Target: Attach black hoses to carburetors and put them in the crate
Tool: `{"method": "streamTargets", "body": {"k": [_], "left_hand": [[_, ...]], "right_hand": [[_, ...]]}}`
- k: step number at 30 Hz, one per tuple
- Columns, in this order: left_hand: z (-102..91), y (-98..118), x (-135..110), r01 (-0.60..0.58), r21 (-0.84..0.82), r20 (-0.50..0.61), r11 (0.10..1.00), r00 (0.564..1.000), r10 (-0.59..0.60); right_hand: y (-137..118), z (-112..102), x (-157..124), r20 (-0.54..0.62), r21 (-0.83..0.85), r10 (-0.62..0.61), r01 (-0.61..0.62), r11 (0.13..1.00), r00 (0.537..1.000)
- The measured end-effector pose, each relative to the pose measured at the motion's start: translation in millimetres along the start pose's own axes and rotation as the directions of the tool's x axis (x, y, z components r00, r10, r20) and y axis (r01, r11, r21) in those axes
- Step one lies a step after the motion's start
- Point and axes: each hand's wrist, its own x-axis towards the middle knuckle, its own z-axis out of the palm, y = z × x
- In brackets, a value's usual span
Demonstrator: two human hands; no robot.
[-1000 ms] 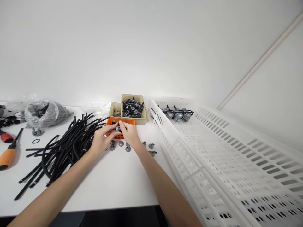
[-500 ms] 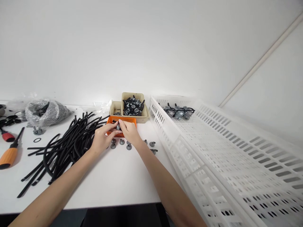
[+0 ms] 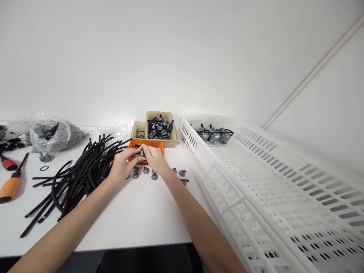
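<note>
Both hands meet in front of the small orange basket [image 3: 159,145]. My left hand [image 3: 124,165] pinches a small grey round fitting [image 3: 141,153] with a dark part at its upper end. Fingers of my right hand [image 3: 155,157] close on the same fitting from the other side and hide part of it. Just below the hands, several grey fittings [image 3: 154,176] with short spouts stand on the white table [image 3: 136,216]. A few more grey fittings [image 3: 182,173] lie to the right of my right wrist.
Black hoses [image 3: 82,178] lie piled at left, near an orange-handled screwdriver [image 3: 10,187], a red-handled tool [image 3: 9,164], a black ring [image 3: 44,168] and a plastic bag of parts [image 3: 57,134]. Behind stand beige bins [image 3: 170,143]. A large white crate [image 3: 256,182] holds hose assemblies [image 3: 215,134].
Almost nothing differs. Both hands keep their grip on the fitting, with only a very slight shift of the fingers and of the whole view.
</note>
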Motion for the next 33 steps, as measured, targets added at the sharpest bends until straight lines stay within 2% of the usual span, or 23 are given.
{"method": "streamTargets", "body": {"k": [7, 11, 13, 16, 19, 28, 33], "left_hand": [[-3.5, 3.2, 0.0, -0.019, 0.136, -0.036, 0.991, 0.999, 0.024], [-3.4, 4.4, 0.7, 0.013, 0.156, -0.109, 0.988, 0.994, 0.004], [-2.4, 4.5, 0.3, 0.049, 0.135, -0.138, 0.99, 0.99, -0.031], [-0.9, 5.1, -0.3, 0.127, 0.089, -0.143, 0.988, 0.983, -0.113], [-0.7, 5.5, -0.2, 0.145, 0.085, -0.111, 0.986, 0.985, -0.135], [-1.5, 4.1, 1.4, 0.175, 0.085, -0.105, 0.981, 0.98, -0.166], [-2.4, 8.9, 0.8, 0.149, 0.032, -0.151, 0.988, 0.978, -0.143]], "right_hand": [[-6.8, -6.8, -0.4, -0.062, 0.047, -0.012, 0.015, 0.999, 0.998], [-4.4, -12.5, -0.3, -0.19, 0.109, 0.019, 0.002, 0.994, 0.982], [-2.4, -13.8, 0.3, -0.231, 0.205, 0.047, 0.002, 0.979, 0.972], [-2.7, -14.4, 1.5, -0.208, 0.428, 0.061, 0.035, 0.903, 0.976], [-6.1, -14.1, 2.8, -0.172, 0.544, 0.032, 0.068, 0.836, 0.985], [-2.4, -4.4, 4.3, -0.179, 0.555, 0.066, 0.045, 0.831, 0.982], [-2.5, -0.4, 2.2, -0.113, 0.576, 0.062, 0.014, 0.818, 0.992]]}}
